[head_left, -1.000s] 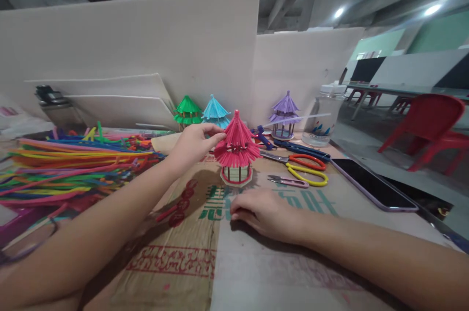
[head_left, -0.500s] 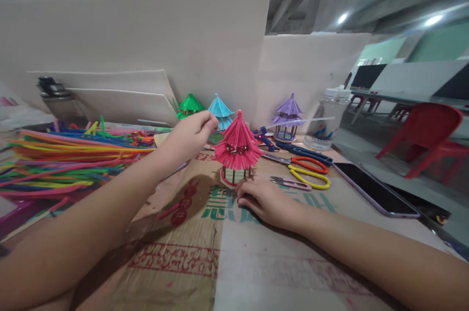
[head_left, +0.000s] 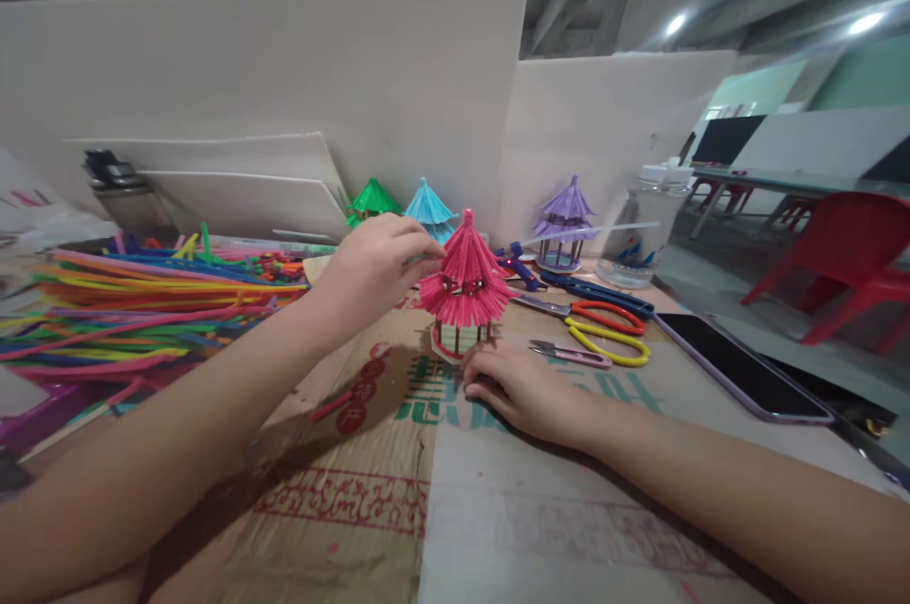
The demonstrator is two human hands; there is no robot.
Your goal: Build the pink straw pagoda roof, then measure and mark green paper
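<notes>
A pink model pavilion (head_left: 469, 286) with a two-tiered, pointed roof of fuzzy pipe cleaners stands upright on the cardboard, on thin dark posts over a pale base. My left hand (head_left: 380, 263) is at the left side of its roof, fingers stretched out and fingertips at or very near the upper tier. Down at the base, my right hand (head_left: 518, 391) rests on the board with curled fingers against the base's front right edge. Its fingertips are partly hidden. Behind stand a green pavilion (head_left: 373, 196), a light blue one (head_left: 428, 206), partly covered by my left hand, and a purple one (head_left: 565, 215).
Bundles of coloured pipe cleaners (head_left: 163, 301) lie at left. To the right are orange-and-yellow scissors (head_left: 608, 324), pink thread snips (head_left: 573, 355), blue pliers (head_left: 597, 291), a blue glue gun (head_left: 518, 265), a phone (head_left: 739, 367) and a clear bottle (head_left: 640, 229). White boards (head_left: 284, 82) stand behind.
My left hand has come toward the pink pavilion's roof, its fingers now extended rather than curled. My right hand stays at the base. The view has shifted slightly.
</notes>
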